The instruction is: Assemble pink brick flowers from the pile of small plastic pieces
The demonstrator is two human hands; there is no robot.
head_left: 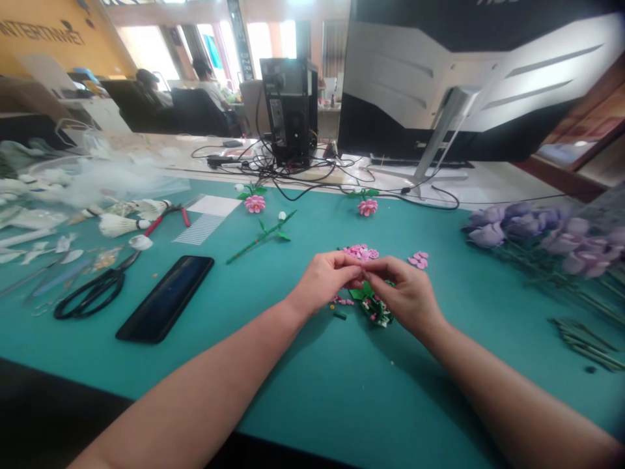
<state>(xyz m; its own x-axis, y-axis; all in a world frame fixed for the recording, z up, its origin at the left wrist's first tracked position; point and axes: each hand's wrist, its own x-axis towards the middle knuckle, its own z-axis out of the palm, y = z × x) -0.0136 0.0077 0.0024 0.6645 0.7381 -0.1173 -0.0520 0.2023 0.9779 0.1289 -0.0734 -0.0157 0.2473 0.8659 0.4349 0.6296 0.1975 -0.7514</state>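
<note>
My left hand [326,279] and my right hand [406,286] meet fingertip to fingertip above the mat. Both are closed in a pinch, and whatever they hold is hidden by the fingers. Just behind them lies a heap of pink flower pieces [361,251]. Below the fingers sits a pile of green and white toy pieces [378,311], partly covered by my right hand. A short dark green piece [340,315] rests beside that pile. Some pink petal pieces [418,260] lie to the right of my right hand. A green stem with leaves [261,237] lies to the left.
Two pink flowers, one left [254,204] and one right [368,208], lie at the back. A phone [166,298], black scissors [92,293], red-handled pliers [166,218] and shuttlecocks [120,225] are left. Purple flowers [488,234] and green stems [586,342] are right; a monitor [439,71] stands behind.
</note>
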